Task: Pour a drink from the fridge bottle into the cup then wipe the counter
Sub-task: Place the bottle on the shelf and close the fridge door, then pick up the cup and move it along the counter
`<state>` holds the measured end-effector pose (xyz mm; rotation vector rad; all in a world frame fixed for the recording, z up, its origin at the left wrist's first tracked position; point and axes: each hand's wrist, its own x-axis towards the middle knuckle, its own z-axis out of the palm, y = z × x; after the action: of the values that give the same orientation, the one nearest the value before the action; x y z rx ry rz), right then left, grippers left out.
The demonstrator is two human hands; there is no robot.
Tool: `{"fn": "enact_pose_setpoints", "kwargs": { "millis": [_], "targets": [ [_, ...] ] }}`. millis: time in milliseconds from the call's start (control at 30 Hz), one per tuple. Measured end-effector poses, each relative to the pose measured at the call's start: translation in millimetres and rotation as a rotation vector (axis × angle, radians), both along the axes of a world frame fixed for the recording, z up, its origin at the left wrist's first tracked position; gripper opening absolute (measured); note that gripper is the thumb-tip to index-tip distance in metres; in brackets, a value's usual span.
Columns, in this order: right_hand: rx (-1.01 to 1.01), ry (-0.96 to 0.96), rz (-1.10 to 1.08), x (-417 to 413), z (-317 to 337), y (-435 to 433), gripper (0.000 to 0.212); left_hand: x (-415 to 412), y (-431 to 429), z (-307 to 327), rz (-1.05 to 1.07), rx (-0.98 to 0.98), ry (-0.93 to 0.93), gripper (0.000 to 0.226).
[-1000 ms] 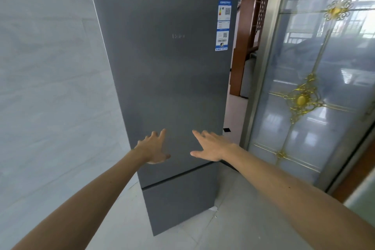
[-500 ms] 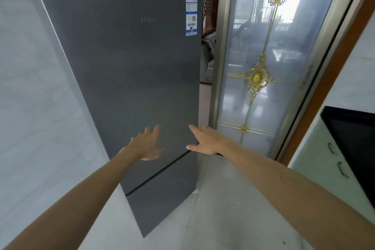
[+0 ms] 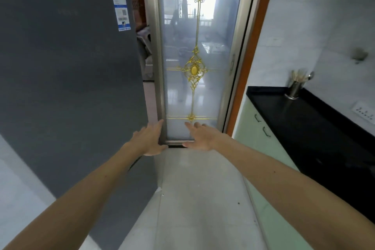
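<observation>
Kitchen floor and a glass door [image 3: 194,63] now fill the centre, since the view has been swung right and the closed fridge [image 3: 67,79] shifted to 9 o'clock. Left hand [image 3: 149,140] and right hand [image 3: 199,136] are held out with fingers spread, holding nothing. The counter [image 3: 316,128] is now seen at 3 o'clock; no bottle or cup is seen, so the fridge remains to be opened.

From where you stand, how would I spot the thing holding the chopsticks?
Find the black counter along the right wall. At its far end, against the pale wall tiles, stands a shiny metal utensil holder. It is the only object standing on the counter, with pale sticks and a spoon poking out.
</observation>
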<state>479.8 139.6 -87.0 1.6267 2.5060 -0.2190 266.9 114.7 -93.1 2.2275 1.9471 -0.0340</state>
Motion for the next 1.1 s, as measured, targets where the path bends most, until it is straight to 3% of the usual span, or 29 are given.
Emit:
{"fn": "enact_pose_setpoints", "kwargs": {
  "millis": [600, 1100],
  "targets": [
    [0.021, -0.047, -0.557, 278, 18, -142, 0.088, 271, -16, 14, -0.503, 0.040, 0.032, 0.101],
    [-0.021, -0.063, -0.992, 498, 9, -386, 0.087, 524, -163, 6, -0.869, 0.028, 0.081, 0.100]
  ]
}}
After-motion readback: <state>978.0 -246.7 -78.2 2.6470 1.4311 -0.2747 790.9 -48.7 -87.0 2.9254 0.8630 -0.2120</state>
